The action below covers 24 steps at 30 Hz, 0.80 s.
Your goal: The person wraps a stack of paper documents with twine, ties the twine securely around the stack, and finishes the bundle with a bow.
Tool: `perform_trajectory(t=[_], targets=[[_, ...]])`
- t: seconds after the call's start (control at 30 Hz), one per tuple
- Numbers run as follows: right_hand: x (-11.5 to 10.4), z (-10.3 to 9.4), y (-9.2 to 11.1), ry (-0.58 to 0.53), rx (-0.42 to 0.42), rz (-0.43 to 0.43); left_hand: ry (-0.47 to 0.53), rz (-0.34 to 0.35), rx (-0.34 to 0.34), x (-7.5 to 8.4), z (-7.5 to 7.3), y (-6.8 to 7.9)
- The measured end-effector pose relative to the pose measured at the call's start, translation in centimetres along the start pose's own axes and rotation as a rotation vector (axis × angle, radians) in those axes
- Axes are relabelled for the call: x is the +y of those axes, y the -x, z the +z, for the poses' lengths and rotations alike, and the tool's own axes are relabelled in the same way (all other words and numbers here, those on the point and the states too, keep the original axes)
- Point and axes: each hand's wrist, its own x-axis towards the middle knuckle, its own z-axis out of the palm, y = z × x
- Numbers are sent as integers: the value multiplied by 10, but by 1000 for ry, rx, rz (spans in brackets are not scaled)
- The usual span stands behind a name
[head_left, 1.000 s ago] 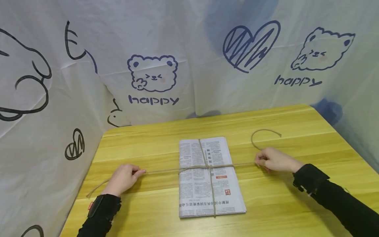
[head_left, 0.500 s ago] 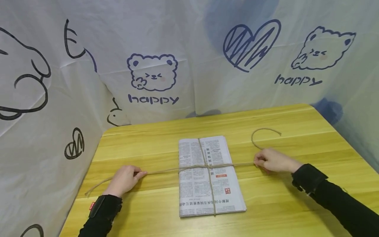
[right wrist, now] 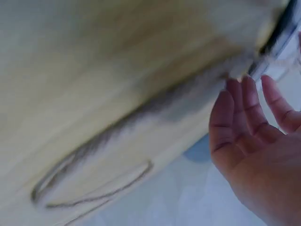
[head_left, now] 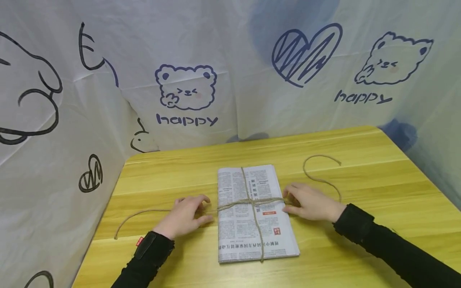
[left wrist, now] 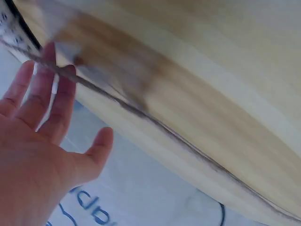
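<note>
A folded stack of newspapers [head_left: 237, 232] lies on the table, with twine [head_left: 257, 228] crossed over its top. My left hand [head_left: 183, 216] is at the stack's left edge, thumb and fingers spread apart; in the left wrist view the twine [left wrist: 129, 109] runs past its fingertips [left wrist: 68, 73]. At the right edge of the papers is my right hand [head_left: 313, 202], fingers loosely bent and thumb apart from them. Neither hand grips the twine. One loose end [head_left: 144, 211] trails to the left, and the other end [head_left: 317, 179] curls on the right.
The yellow wood-grain table [head_left: 173, 172] has a back edge against a white cloth [head_left: 248, 108] with blue drawings. More cloth [head_left: 72, 120] hangs along the left side. Black bands and sleeves cover both wrists.
Both hands let go of the twine ends and moved inward to the stack's two sides. The twine, pulled straight before, now lies slack, with longer loose ends visible on the table.
</note>
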Motion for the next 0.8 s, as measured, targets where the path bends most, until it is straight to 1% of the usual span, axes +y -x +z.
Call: perform_trajectory(t=[0.1,0.13,0.2,0.23,0.3,0.37,0.43,0.47,0.5,0.6,0.7,0.8], targets=[[-4,6,-4,-6,-13,-30,16,38,-13,8,3,-2],[-4,6,-5,-30,-16,-35,25,43,-11,10,4,-3],[-7,5,-8,-132,-26,-27,70,38,1,15,4,-5],[-8,3,-10,-205,-35,-19,89,31,19,18,3,-6],[-11,-3,-14,-366,-53,5,122,21,79,24,2,-8],[-14,-9,-17,-502,-65,25,141,13,152,29,1,-11],[-17,-15,-20,-569,-73,34,133,9,228,33,0,-13],[-20,-19,-20,-575,-75,42,124,8,260,34,0,-14],[-18,-20,-20,-574,-80,44,107,3,282,33,1,-15],[-5,-17,-18,-538,-98,66,54,-8,311,28,1,-14],[12,-9,-15,-461,-126,67,-2,-28,286,21,4,-12],[15,-6,-12,-387,-150,69,-36,-38,254,16,8,-11]])
